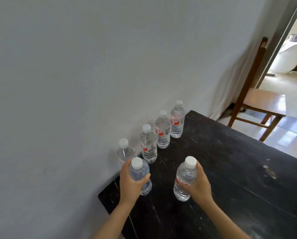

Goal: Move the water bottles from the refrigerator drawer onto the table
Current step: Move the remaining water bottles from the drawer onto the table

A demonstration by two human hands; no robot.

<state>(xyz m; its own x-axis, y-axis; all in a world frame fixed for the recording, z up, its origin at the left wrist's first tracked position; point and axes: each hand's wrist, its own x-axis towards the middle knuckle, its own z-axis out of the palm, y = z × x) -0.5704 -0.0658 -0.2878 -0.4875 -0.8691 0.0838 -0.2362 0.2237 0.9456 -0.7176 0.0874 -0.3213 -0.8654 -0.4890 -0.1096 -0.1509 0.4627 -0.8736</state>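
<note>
While four bottles line table along wall, left hand, right hand each curl fingers round upright bottle, likely extending row.

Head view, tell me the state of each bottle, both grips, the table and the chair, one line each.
bottle row: four, upright, capped, along the wall.
blue-label bottle: upright, capped, held by the left grip.
red-label bottle: upright, capped, held by the right grip.
table: dark top, scuffed; whether the held bottles touch it is unclear.
chair: upright, by the doorway.
</note>
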